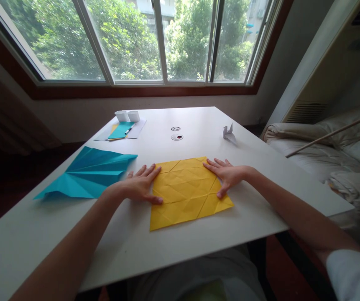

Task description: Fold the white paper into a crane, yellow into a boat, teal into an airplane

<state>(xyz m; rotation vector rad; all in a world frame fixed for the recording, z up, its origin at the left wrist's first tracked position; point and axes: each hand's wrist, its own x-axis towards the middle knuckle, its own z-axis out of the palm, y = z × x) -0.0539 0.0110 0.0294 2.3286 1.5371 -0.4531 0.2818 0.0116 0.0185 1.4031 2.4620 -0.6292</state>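
A creased yellow sheet of paper (187, 188) lies unfolded on the white table in front of me. My left hand (142, 184) rests at its left edge, fingers spread, with the thumb and a fingertip on the paper. At the opposite edge, my right hand (226, 173) is spread too, its thumb and fingertips touching the sheet. Neither hand grips anything. Just left of my left hand sits a blue sheet of paper (88, 173) with fanned creases, partly raised off the table.
A white folded paper bird (229, 133) stands toward the right back of the white table (255, 221). Two small white boxes (127, 116), stacked papers (118, 131) and a pen (130, 128) are at the back left. Round inserts (177, 137) sit mid-table. A sofa (311, 146) is at right.
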